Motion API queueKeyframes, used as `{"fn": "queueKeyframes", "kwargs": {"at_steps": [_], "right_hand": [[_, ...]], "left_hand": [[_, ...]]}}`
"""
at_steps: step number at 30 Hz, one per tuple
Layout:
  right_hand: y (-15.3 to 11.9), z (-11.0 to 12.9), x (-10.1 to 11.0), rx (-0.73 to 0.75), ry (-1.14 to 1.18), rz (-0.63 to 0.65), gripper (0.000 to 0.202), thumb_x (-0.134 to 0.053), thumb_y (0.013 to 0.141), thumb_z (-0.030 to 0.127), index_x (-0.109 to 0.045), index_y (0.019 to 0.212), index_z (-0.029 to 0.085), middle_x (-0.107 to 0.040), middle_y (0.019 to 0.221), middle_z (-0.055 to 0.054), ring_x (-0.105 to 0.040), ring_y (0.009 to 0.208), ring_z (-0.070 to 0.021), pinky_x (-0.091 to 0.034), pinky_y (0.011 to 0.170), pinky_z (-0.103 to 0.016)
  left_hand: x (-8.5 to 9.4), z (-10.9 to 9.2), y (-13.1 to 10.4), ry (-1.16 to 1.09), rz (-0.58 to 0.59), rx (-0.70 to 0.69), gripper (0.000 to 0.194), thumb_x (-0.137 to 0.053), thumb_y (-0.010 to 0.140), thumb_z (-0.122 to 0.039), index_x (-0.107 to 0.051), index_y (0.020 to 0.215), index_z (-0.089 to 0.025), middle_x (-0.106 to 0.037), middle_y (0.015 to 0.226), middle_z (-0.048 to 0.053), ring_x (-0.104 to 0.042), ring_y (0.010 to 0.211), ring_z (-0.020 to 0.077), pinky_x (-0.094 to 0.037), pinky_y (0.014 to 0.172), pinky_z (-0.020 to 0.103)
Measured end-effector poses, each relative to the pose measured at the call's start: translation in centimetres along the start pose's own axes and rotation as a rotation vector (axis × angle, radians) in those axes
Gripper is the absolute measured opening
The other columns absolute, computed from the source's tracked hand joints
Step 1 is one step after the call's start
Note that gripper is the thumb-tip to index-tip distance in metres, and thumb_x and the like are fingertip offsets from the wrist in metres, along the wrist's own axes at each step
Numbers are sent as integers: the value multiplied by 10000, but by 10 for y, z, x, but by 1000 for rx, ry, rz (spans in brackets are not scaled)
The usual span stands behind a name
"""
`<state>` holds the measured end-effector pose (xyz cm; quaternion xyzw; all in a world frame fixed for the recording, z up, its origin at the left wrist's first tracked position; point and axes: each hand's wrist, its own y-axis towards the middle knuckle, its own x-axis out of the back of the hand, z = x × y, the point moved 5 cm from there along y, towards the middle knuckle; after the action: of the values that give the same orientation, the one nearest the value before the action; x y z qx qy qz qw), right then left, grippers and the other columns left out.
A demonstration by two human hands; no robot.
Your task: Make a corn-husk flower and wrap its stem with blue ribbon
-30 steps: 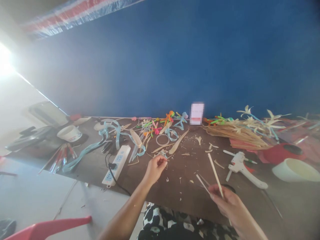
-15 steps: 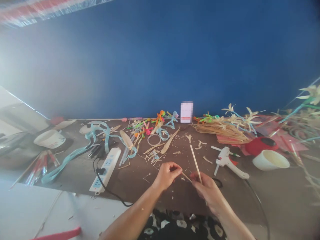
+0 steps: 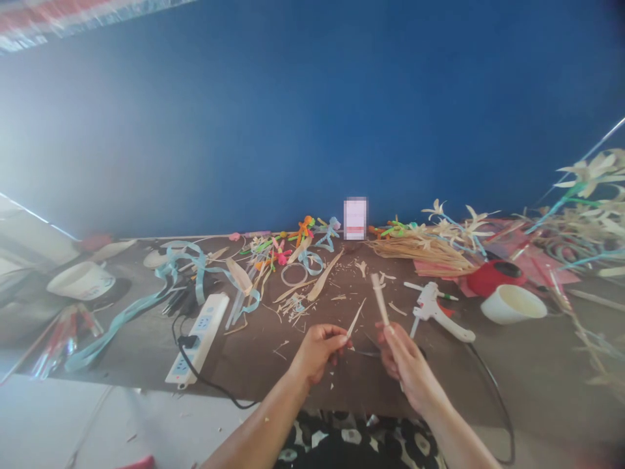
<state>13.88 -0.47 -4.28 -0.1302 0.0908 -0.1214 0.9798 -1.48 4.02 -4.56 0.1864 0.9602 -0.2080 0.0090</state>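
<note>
My left hand [image 3: 322, 352] pinches a thin, pale, pointed strip [image 3: 357, 315] between thumb and fingers, its tip pointing up and away. To its right, my right hand [image 3: 404, 358] is closed around a longer pale stick [image 3: 379, 298], which looks like dried plant material and stands tilted upward. The two pieces are apart. Something thin and dark grey [image 3: 367, 354] shows between the hands, partly hidden by my right fingers; I cannot make out what it is. Beyond the hands lie a curled pale scrap [image 3: 361, 268] and a long dry husk piece [image 3: 324, 277].
A white glue gun [image 3: 439, 312] with a cord lies right of my hands, near a cream cup [image 3: 513, 305] and a red round object [image 3: 495, 278]. Left are a white power strip [image 3: 198, 342], blue ribbon [image 3: 122, 319] and a white bowl [image 3: 81, 281]. Dry stalks [image 3: 420, 255] lie behind.
The left hand's strip has turned from pointing toward my right hand to pointing upward, and the hands are farther apart. The right hand's stick shows its broader side. The view shifted slightly right.
</note>
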Motion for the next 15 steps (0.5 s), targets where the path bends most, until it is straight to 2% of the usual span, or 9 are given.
{"fn": "queueKeyframes", "kwargs": {"at_steps": [2,4,8,11,15], "right_hand": [[-6,2,-10,46,-217,77,305,-424,759,498,-516,763,208,-463,571,39,-354,420,-77,-263,378,-191],[-11,10,-19,162,-424,111,295,-411,776,475,-519,715,207,-494,574,24,-421,495,-106,-324,471,-207],[-14,24,-27,295,-681,121,272,-397,802,414,-518,660,216,-514,555,8,-441,501,-129,-310,523,-228],[-11,25,-27,306,-680,106,305,-410,793,417,-508,600,204,-489,524,10,-418,484,-125,-292,503,-225],[-5,11,-27,223,-494,135,373,-440,762,458,-465,517,178,-402,461,36,-374,458,-102,-264,450,-208]], "left_hand": [[-2,1,-1,-39,2,13,241,-590,606,-321,-582,737,-119,-594,644,22,-431,477,68,-292,390,165],[-3,2,-2,-4,-1,7,250,-590,605,-340,-587,715,-115,-582,618,15,-430,468,70,-296,390,171],[-5,1,-6,140,-25,-42,258,-571,629,-367,-589,667,-113,-500,515,-24,-388,419,63,-300,389,181],[-7,-2,-10,211,-31,-83,270,-568,641,-380,-579,656,-111,-484,511,-29,-374,416,59,-309,402,182],[-10,-8,-16,267,-33,-136,282,-549,666,-395,-565,655,-114,-499,539,-18,-373,420,58,-305,405,176]]}}
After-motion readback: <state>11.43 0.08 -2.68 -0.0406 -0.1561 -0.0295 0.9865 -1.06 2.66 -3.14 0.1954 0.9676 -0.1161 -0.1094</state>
